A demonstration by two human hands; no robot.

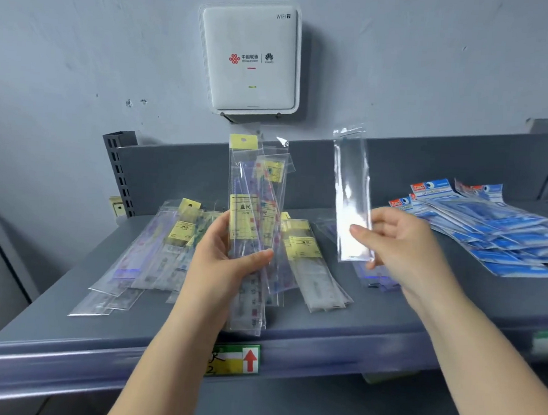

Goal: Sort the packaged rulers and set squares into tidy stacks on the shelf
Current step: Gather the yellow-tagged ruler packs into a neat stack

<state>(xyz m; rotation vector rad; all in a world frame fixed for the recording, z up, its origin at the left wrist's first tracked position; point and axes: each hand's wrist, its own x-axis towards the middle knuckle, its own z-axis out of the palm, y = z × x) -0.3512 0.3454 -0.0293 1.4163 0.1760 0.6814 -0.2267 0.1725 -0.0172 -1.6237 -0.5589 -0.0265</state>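
Grasping ruler packs (252, 225): left grip (228, 252) | right grip (402, 241) pinching clear sleeve (352, 193), contents unreadable

two hands (228, 252), one router (249, 58), many ruler packs (181, 233).

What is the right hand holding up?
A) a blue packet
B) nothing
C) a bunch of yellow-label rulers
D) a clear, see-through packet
D: the right hand pinches one clear packet upright, while the yellow-label rulers are in the left hand and the blue packets lie on the shelf.
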